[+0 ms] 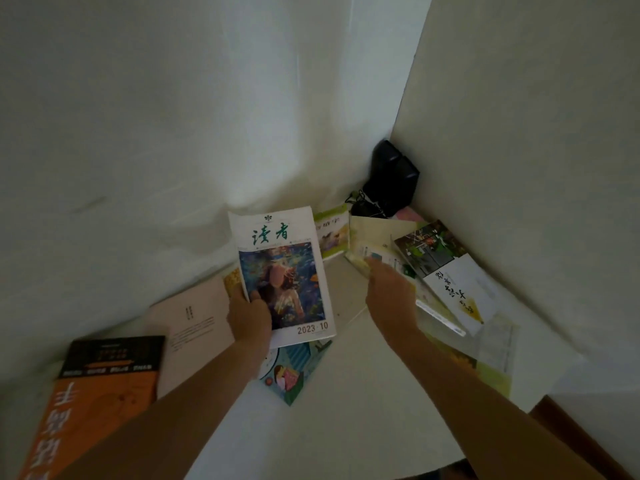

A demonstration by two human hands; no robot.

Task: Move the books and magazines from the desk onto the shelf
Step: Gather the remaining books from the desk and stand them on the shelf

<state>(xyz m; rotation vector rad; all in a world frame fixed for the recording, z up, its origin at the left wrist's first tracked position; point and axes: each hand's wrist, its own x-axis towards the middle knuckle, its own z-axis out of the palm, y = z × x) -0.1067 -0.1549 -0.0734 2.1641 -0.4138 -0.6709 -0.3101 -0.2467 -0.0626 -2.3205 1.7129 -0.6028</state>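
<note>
My left hand (250, 318) grips a white magazine (282, 271) with green characters, a blue painted cover and "2023·10", lifted above the white desk (349, 393). My right hand (389, 289) reaches toward a pale thin booklet (372, 252) at the back right, fingertips on its near edge; whether it grips is unclear. A white book with a green photo cover (446, 271) lies beside it at the right. An orange and black book (104, 393) lies front left, a pale pink book (194, 320) behind it, and a teal illustrated magazine (294, 368) under the lifted one.
White walls meet in the corner behind the desk. Two black speakers (393, 176) with a tangled cable stand in that corner. A green and white booklet (332, 232) lies by the back wall. A yellow-green sheet (485, 368) lies at the right. The desk's brown edge (571, 434) shows lower right.
</note>
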